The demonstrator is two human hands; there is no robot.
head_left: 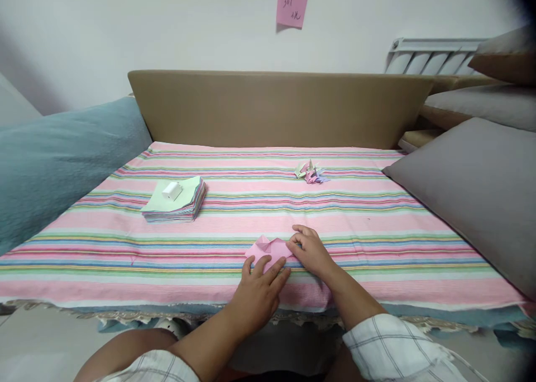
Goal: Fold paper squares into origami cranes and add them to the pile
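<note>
Your left hand (257,295), fingers spread, pressed likely flimsy pink paper (275,249); your right hand (312,252) sensibly pinched its 3 o'clock corner.

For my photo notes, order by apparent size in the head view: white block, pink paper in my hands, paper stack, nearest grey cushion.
Grey cushion
Paper stack
Pink paper, partly covered by fingers
White block

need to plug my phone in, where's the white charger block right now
In the head view, the white charger block is on the left, sitting atop the paper stack.
</note>
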